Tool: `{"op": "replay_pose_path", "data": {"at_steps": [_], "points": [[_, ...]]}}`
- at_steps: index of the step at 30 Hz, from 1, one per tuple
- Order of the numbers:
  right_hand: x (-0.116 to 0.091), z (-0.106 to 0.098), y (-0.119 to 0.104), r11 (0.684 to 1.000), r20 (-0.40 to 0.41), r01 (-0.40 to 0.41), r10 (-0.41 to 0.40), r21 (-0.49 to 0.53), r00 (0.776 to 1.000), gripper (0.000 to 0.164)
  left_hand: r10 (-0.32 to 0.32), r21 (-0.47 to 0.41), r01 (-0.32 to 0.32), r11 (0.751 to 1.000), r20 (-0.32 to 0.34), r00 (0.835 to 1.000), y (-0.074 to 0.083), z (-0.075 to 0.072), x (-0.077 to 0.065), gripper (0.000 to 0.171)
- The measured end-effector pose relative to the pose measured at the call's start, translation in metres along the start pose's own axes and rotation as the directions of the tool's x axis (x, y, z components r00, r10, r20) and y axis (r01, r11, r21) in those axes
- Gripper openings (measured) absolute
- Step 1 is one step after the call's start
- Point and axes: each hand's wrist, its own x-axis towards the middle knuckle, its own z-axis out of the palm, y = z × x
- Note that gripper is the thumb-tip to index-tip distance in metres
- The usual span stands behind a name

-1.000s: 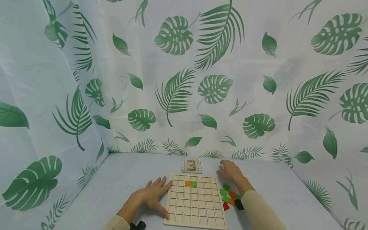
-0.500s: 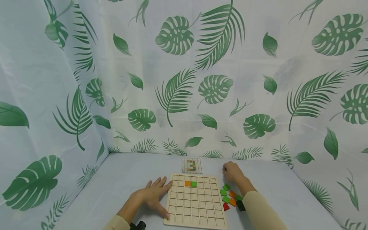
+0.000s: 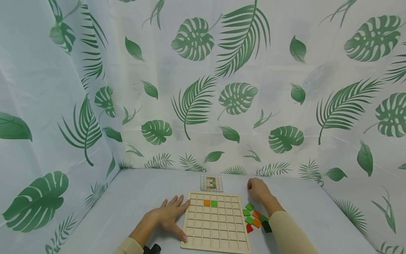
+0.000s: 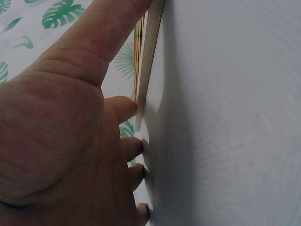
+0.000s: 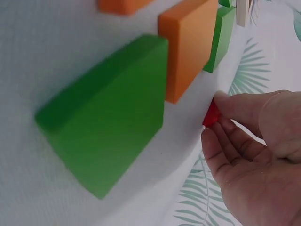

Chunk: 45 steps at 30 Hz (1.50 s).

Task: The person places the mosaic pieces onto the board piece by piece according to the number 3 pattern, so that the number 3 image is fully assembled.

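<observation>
My left hand (image 3: 168, 216) lies spread at the left side of the wooden grid board (image 3: 212, 234), thumb and index finger touching its edge. In the left wrist view the hand (image 4: 70, 127) has its thumb along the board's side (image 4: 150, 52). An orange tile (image 3: 207, 203) and a green tile (image 3: 214, 203) sit side by side in the grid. Beyond the loose tiles, my right hand (image 3: 258, 189) is low over the table with curled fingers. The right wrist view shows that hand (image 5: 258, 146) pinching a small red tile (image 5: 211, 113) between thumb and fingers.
A small pattern card (image 3: 211, 182) lies behind the board. Loose green (image 3: 249, 220), orange (image 3: 256, 223) and red (image 3: 249, 228) tiles lie right of the board. A black object (image 3: 266, 227) is by the right sleeve, another (image 3: 153, 249) by the left wrist. Leaf-print cloth (image 3: 196, 106) surrounds the table.
My right hand has drawn slightly to the right and its fingers, stretched out earlier, have curled in. The left hand and the board have stayed put.
</observation>
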Motion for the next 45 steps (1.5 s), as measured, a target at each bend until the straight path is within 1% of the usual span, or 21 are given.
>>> {"op": "replay_pose_path", "data": {"at_steps": [2, 6, 9, 13, 17, 22, 26, 30, 36, 40, 45], "points": [[-0.001, -0.002, 0.000, 1.000, 0.008, -0.019, 0.019, 0.007, 1.000, 0.004, -0.001, 0.002, 0.001, 1.000, 0.002, 1.000, -0.001, 0.000, 0.001, 0.131], [-0.003, -0.005, 0.000, 0.999, 0.020, -0.040, 0.039, 0.032, 0.999, 0.014, -0.005, 0.003, 0.005, 1.000, 0.005, 1.000, -0.001, 0.000, 0.001, 0.130], [-0.004, -0.006, 0.001, 0.998, 0.019, -0.028, 0.027, 0.058, 0.999, 0.019, -0.011, -0.004, 0.011, 1.000, 0.004, 1.000, 0.000, 0.001, 0.001, 0.130], [-0.006, -0.009, -0.002, 0.996, 0.013, 0.006, -0.007, 0.088, 1.000, 0.014, -0.017, -0.007, 0.017, 1.000, 0.003, 1.000, 0.002, 0.000, 0.000, 0.130], [-0.007, -0.009, -0.007, 0.989, -0.008, 0.047, -0.047, 0.141, 0.999, 0.007, -0.019, -0.002, 0.019, 1.000, 0.006, 1.000, 0.003, -0.001, 0.000, 0.130], [-0.013, -0.010, -0.016, 0.969, -0.075, 0.107, -0.092, 0.224, 0.993, 0.004, -0.009, -0.006, 0.009, 1.000, 0.007, 1.000, 0.002, -0.002, -0.001, 0.130], [-0.020, -0.012, -0.024, 0.951, -0.095, 0.125, -0.102, 0.283, 0.990, 0.011, 0.002, -0.007, -0.002, 1.000, 0.001, 1.000, 0.002, -0.002, -0.001, 0.130], [-0.026, -0.014, -0.032, 0.937, -0.112, 0.140, -0.109, 0.321, 0.988, 0.016, 0.008, -0.008, -0.008, 1.000, -0.002, 1.000, 0.001, -0.001, -0.002, 0.131], [-0.035, -0.017, -0.041, 0.905, -0.164, 0.176, -0.120, 0.388, 0.979, 0.016, 0.006, -0.005, -0.006, 1.000, 0.000, 1.000, 0.001, 0.000, -0.002, 0.130], [-0.041, -0.017, -0.046, 0.894, -0.157, 0.188, -0.134, 0.406, 0.978, 0.011, -0.001, -0.003, 0.001, 1.000, 0.003, 1.000, 0.001, -0.001, -0.001, 0.130], [-0.045, -0.016, -0.054, 0.870, -0.141, 0.223, -0.179, 0.440, 0.974, 0.014, 0.000, -0.004, 0.000, 1.000, 0.006, 1.000, 0.002, -0.001, -0.001, 0.130]]}}
